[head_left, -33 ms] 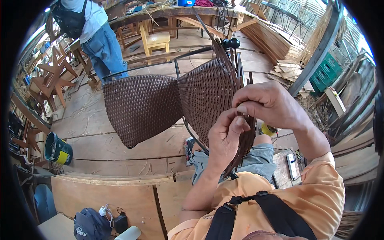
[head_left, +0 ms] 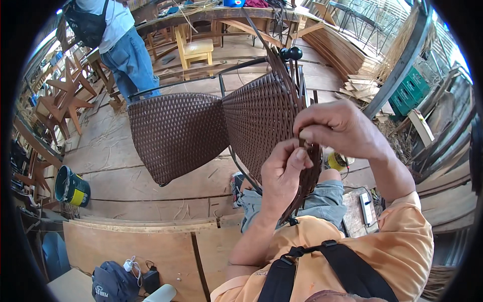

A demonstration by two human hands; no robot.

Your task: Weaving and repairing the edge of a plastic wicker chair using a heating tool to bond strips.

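"Where was the brown woven chair [head_left: 176, 133]?"

"In the middle, with one panel reaching left and the other standing close before the person. Loose strips [head_left: 313, 176] bunched along its right edge."

"And the hands?"

"Both worked at that edge. The left hand [head_left: 283, 171] had its thumb and forefinger pinched on a thin brown strip [head_left: 302, 143]. The right hand [head_left: 344, 128] came in just above, thumb and forefinger drawn together at the same strip; I couldn't tell how firmly it gripped."

"What stood around them?"

"A dark green bucket [head_left: 81, 196] on the left, green crates [head_left: 410, 93] on the far right, a small pale wooden chair [head_left: 197, 49] at the far side. Another person [head_left: 128, 55] in jeans stood far left, and a dark cap [head_left: 114, 282] lay near left."
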